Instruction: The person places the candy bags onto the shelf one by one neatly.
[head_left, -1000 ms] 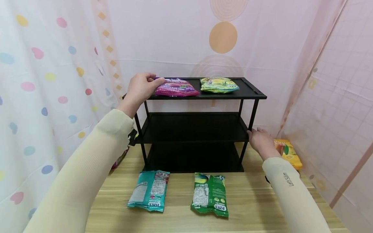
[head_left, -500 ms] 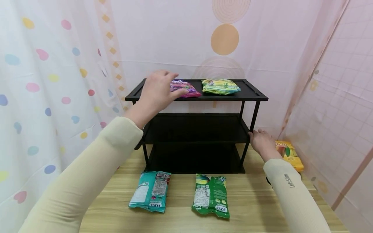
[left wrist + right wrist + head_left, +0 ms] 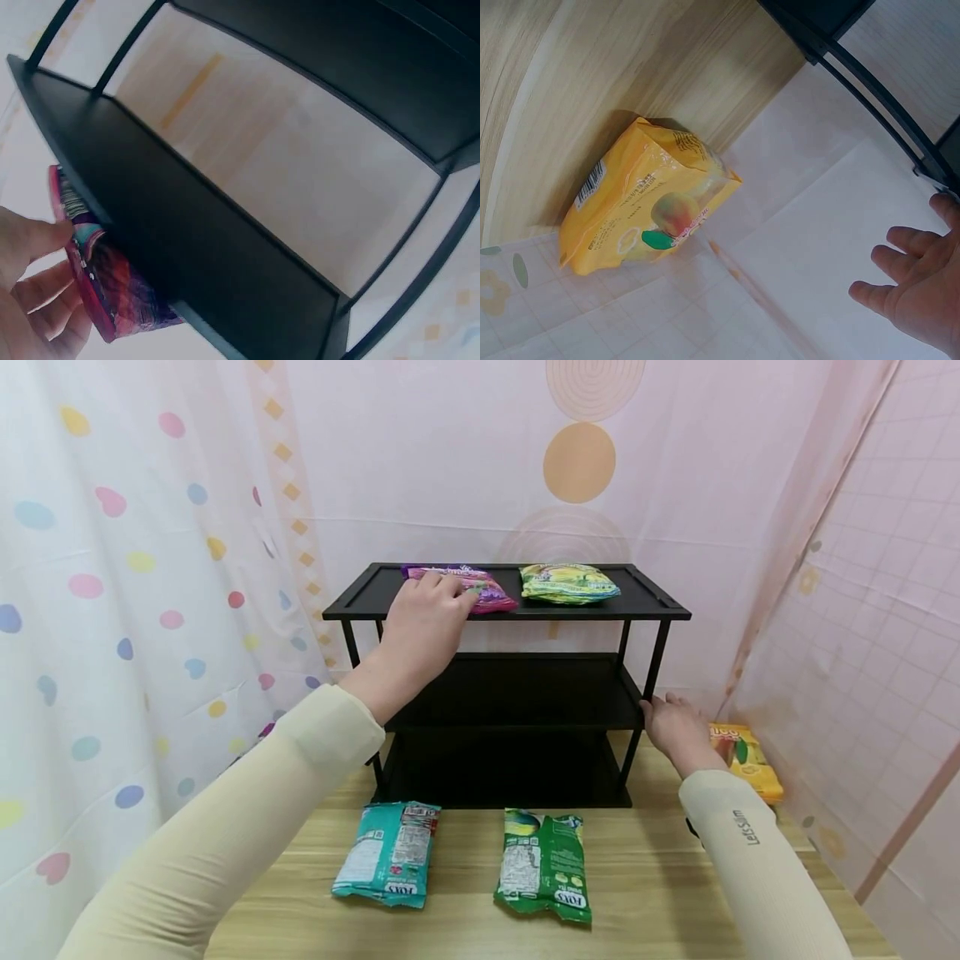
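My left hand (image 3: 426, 622) is at the front of a purple-and-pink candy bag (image 3: 497, 599) on the top tier of a black three-tier rack (image 3: 517, 689). From below, in the left wrist view, thumb and fingers pinch the pink edge of that bag (image 3: 124, 292), which sticks out past the shelf. My right hand (image 3: 678, 735) rests at the rack's right front post, level with the middle tier. Its fingers (image 3: 892, 262) stretch out straight in the right wrist view. A yellow-green bag (image 3: 568, 583) lies to the right on the top tier.
A teal bag (image 3: 388, 853) and a green bag (image 3: 543, 867) lie on the wooden table (image 3: 465, 935) before the rack. A yellow bag with a mango picture (image 3: 750, 764) leans at the right curtain (image 3: 877, 693). Part of a purple bag (image 3: 266, 729) shows behind my left sleeve.
My left hand let go of the purple-and-pink bag's left end, moved right, then came down onto its front edge. My right hand has stayed at the post.
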The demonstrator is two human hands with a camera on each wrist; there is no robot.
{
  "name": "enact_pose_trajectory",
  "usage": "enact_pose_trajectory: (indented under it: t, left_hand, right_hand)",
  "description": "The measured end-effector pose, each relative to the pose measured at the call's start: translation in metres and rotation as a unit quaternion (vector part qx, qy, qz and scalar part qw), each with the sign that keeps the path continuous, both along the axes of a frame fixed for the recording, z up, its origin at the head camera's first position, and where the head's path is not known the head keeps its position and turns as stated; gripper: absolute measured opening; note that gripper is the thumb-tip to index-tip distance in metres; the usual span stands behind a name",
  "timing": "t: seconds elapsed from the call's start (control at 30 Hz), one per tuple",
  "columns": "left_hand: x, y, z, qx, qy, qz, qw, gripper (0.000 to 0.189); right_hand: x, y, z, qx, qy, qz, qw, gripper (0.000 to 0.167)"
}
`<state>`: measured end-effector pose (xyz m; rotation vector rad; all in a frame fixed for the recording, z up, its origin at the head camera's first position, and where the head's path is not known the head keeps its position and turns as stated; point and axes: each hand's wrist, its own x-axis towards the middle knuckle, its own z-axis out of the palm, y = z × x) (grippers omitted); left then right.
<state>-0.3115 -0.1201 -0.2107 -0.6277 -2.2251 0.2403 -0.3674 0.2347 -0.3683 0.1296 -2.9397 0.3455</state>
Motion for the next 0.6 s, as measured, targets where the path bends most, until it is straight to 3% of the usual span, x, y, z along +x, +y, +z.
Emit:
enact_pose_trajectory:
  t: [0.13,0.6]
  left_hand:
    - [-0.004,-0.005,-0.006,0.010,-0.001,0.003,0.9999,0.027]
    - [-0.017,-0.009,-0.016,0.062,-0.017,-0.030,0.9975,0.032]
  right_hand:
    - [0.000,0.000,0.000,-0.001,0.003,0.002,1.0000,0.051]
    - [0.001,0.000,0.001,-0.004,-0.003,0.000,1.0000,0.052]
